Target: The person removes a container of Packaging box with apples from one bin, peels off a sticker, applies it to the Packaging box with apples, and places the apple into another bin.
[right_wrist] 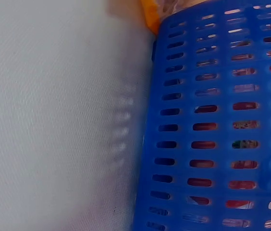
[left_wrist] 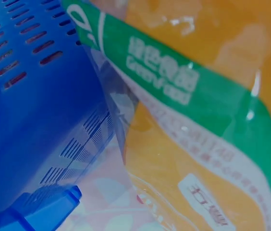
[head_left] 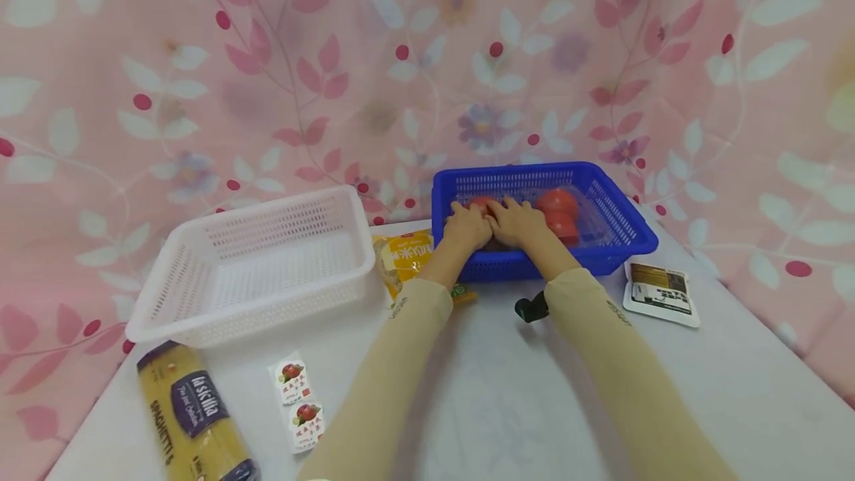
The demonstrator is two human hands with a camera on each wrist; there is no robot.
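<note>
Floral cloth [head_left: 374, 113] backs the white table [head_left: 494, 399]. Head view: left hand [head_left: 467, 228] and right hand [head_left: 517, 225] reach into the blue basket [head_left: 497, 268], over tomatoes [head_left: 558, 203] in a clear pack [head_left: 593, 223]; fingers [head_left: 510, 205] bent, grip cannot be told. Caution: hard pressure could bruise the tomatoes; uneven lifting could tilt the pack. Left wrist view: the yellow bag [left_wrist: 198, 120] beside the basket displays a lettered green band [left_wrist: 174, 72], largely hidden in the head view. Right wrist view: red shows through the basket's slots [right_wrist: 203, 144]; neither wrist view settles the grip.
</note>
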